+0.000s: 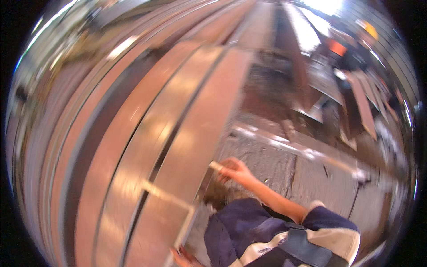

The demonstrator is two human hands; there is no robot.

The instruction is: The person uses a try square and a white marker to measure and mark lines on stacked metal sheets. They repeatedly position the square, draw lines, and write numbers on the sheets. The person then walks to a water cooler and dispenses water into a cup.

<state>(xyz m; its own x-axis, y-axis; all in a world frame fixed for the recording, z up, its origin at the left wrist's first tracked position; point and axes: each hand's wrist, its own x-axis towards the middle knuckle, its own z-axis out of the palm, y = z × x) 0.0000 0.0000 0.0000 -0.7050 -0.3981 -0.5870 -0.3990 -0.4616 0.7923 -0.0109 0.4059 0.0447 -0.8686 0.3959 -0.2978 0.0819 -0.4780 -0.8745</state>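
My right hand [233, 170] is closed on a short pale stick [216, 166], perhaps chalk; its tip is at the right edge of the nearest steel beam [202, 118]. Lower down, my left hand [186, 259] is partly cut off by the lower edge of the picture. Its fingers grip the near end of a pale L-shaped square [171, 196]. One arm of the square lies across the beam's flat top, while the other runs along its right edge. Motion blur hides fine detail.
More long reddish-brown beams [120, 115] lie side by side to the left, with dark gaps between. Worn floor slabs [267, 164] and a metal rail [293, 149] are to the right. A person in a yellow helmet [368, 30] is at the far right, near stacked steel pieces [362, 98].
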